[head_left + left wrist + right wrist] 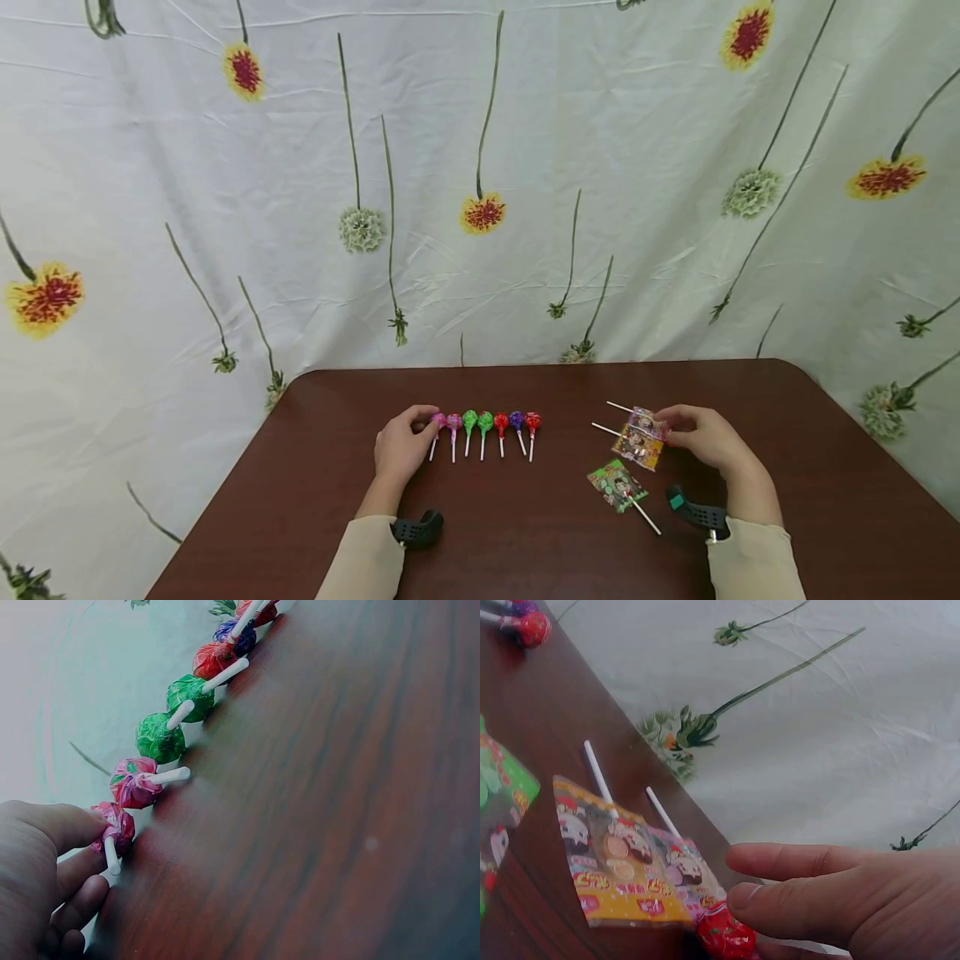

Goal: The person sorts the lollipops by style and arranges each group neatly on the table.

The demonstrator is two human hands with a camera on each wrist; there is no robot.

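Pink wrapping shows between the thumb and forefinger of the person's left hand (401,446), which pinches the end lollipop (118,825) of a row lying just in from the surface's far edge, left of its middle. From here I count seven in that row: two pink, two green, then red, purple and red, their sticks pointing toward the near edge. The step in hand looks to me like squaring up that left end. Over toward the right edge, the right hand (712,437) reaches its fingertips to another red lollipop (726,930) beside the flat sweets; whether it grasps it or only touches it, I cannot tell. The next move, I'd judge, calls for the left fingers to let go gently, without rolling the neighbour. Near the right hand lie a pink packet (649,422) and an orange packet (637,448), overlapping, sticks toward the left edge, with a green packet (617,485) nearer the front edge. The surface (525,542) is dark red-brown with wood grain and rounded far corners; behind it hangs a pale, creased cloth (637,125) printed with flowers on long stems.
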